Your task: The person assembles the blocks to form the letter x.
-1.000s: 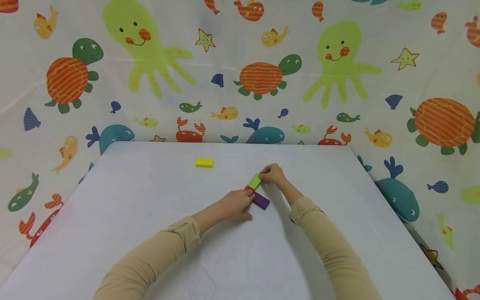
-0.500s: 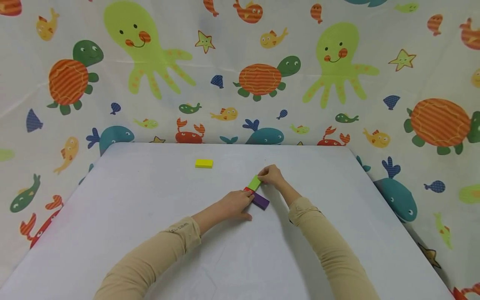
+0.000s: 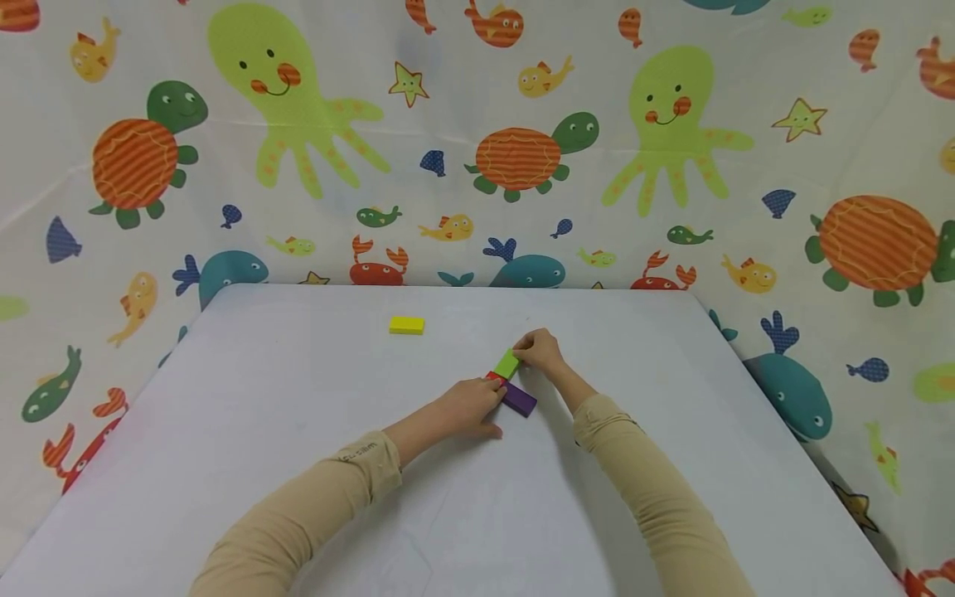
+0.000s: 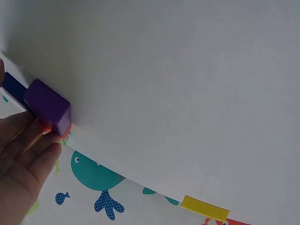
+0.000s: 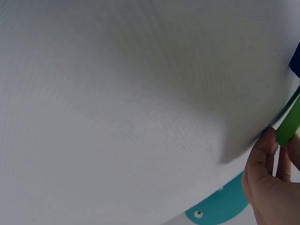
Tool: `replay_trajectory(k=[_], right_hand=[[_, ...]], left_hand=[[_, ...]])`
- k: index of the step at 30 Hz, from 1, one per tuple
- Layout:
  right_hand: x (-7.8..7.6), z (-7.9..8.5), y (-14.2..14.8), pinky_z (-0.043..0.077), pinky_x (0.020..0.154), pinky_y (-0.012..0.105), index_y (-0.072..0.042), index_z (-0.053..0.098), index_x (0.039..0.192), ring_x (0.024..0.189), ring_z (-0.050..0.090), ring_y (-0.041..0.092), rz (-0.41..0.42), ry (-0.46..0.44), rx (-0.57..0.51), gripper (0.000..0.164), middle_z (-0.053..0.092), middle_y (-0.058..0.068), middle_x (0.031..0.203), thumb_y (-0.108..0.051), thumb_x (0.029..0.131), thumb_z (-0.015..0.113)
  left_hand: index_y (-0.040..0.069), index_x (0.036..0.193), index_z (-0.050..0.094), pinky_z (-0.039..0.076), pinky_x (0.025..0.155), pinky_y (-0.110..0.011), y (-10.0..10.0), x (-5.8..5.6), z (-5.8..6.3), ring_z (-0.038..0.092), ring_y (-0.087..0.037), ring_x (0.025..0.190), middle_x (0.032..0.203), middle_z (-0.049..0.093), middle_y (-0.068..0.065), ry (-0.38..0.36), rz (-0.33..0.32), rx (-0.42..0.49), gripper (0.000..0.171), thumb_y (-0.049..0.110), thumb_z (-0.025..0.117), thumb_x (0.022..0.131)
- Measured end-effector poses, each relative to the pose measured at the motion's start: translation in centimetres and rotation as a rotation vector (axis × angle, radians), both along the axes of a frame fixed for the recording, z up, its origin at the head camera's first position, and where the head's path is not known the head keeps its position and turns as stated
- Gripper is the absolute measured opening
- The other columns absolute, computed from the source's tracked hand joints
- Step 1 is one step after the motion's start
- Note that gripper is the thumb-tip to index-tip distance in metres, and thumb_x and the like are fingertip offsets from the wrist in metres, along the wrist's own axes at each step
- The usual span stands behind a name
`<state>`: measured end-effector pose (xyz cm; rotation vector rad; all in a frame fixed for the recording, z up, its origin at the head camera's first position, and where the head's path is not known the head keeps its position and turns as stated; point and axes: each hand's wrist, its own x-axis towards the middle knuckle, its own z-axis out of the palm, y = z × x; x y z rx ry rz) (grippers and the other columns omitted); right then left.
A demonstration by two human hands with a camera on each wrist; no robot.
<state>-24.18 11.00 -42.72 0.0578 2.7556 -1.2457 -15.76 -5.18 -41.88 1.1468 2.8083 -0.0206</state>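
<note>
My right hand (image 3: 542, 351) pinches the far end of a green block (image 3: 506, 365). In the right wrist view, thumb and fingers lie on either side of this green block (image 5: 289, 123). The green block meets a red block (image 3: 494, 376), largely covered by my left hand (image 3: 468, 405). Fairly straight fingers of that hand touch the red block, the thumb apart from them. A dark purple block (image 3: 519, 399) slants away to the right. The left wrist view has a purple block (image 4: 48, 106) by the fingertips and a dark blue block (image 4: 14, 89) beside it.
A yellow block (image 3: 406, 325) lies alone near the back of the white table (image 3: 298, 373). Behind the table hangs a curtain (image 3: 462, 116) printed with sea animals.
Both hands and the blocks stay almost where they were. The right hand keeps its pinch on the green block.
</note>
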Motion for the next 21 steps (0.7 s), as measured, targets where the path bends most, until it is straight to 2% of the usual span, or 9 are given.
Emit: replay_trajectory(k=[4, 8, 11, 15, 17, 18, 21], right_hand=[[-0.1, -0.2, -0.1, 0.048, 0.057, 0.016, 0.007, 0.069, 0.092, 0.066, 0.055, 0.012, -0.020, 0.011, 0.008, 0.014, 0.067, 0.017, 0.087, -0.006, 0.087, 0.066], [-0.4, -0.7, 0.2, 0.051, 0.061, 0.021, 0.001, 0.071, 0.088, 0.068, 0.060, 0.013, 0.013, 0.089, 0.018, 0.012, 0.069, 0.012, 0.084, -0.010, 0.086, 0.067], [-4.2, -5.5, 1.5, 0.050, 0.056, 0.024, -0.005, 0.072, 0.080, 0.064, 0.059, 0.013, 0.039, 0.176, 0.053, 0.009, 0.068, 0.006, 0.075, -0.013, 0.083, 0.070], [-10.5, -13.4, 3.4, 0.046, 0.049, 0.024, -0.012, 0.071, 0.073, 0.059, 0.055, 0.012, 0.034, 0.178, 0.098, 0.014, 0.065, 0.001, 0.069, -0.024, 0.074, 0.079], [-11.3, -14.4, 3.7, 0.046, 0.048, 0.024, -0.013, 0.071, 0.072, 0.058, 0.055, 0.012, 0.034, 0.171, 0.115, 0.018, 0.065, 0.000, 0.068, -0.028, 0.071, 0.081], [-11.0, -14.1, 3.5, 0.049, 0.053, 0.025, -0.012, 0.072, 0.077, 0.063, 0.058, 0.014, 0.034, 0.150, 0.134, 0.018, 0.067, 0.002, 0.073, -0.028, 0.073, 0.079], [-10.9, -13.9, 3.2, 0.050, 0.054, 0.028, -0.006, 0.073, 0.081, 0.063, 0.061, 0.018, 0.013, 0.127, 0.175, 0.020, 0.070, 0.007, 0.075, -0.024, 0.074, 0.078]], left_hand=[[-0.002, 0.131, 0.053, 0.047, 0.100, -0.033, 0.0, -0.1, 0.0, 0.056, -0.026, 0.120, 0.134, 0.055, -0.015, 0.003, 0.000, -0.002, 0.072, 0.047, 0.070, 0.080], [-0.002, 0.131, 0.053, 0.047, 0.100, -0.033, 0.1, -0.1, 0.1, 0.056, -0.026, 0.120, 0.133, 0.056, -0.016, 0.007, -0.005, 0.000, 0.072, 0.046, 0.070, 0.081], [-0.003, 0.131, 0.052, 0.047, 0.100, -0.033, 0.1, -0.1, 0.1, 0.057, -0.026, 0.120, 0.133, 0.056, -0.016, 0.003, -0.004, 0.004, 0.072, 0.046, 0.070, 0.081], [-0.003, 0.130, 0.053, 0.047, 0.100, -0.033, 0.1, -0.1, 0.1, 0.057, -0.027, 0.119, 0.132, 0.056, -0.016, 0.005, -0.004, 0.001, 0.072, 0.046, 0.071, 0.080], [-0.003, 0.131, 0.053, 0.047, 0.100, -0.033, 0.0, -0.1, 0.0, 0.057, -0.027, 0.119, 0.132, 0.056, -0.016, 0.006, -0.006, 0.000, 0.072, 0.046, 0.071, 0.080], [-0.003, 0.130, 0.053, 0.047, 0.100, -0.033, 0.0, -0.1, 0.0, 0.057, -0.027, 0.119, 0.132, 0.056, -0.017, 0.006, -0.008, 0.004, 0.072, 0.046, 0.071, 0.080], [-0.003, 0.131, 0.052, 0.047, 0.100, -0.034, 0.0, -0.1, 0.0, 0.056, -0.027, 0.120, 0.133, 0.055, -0.017, 0.003, -0.009, 0.010, 0.072, 0.046, 0.070, 0.081]])
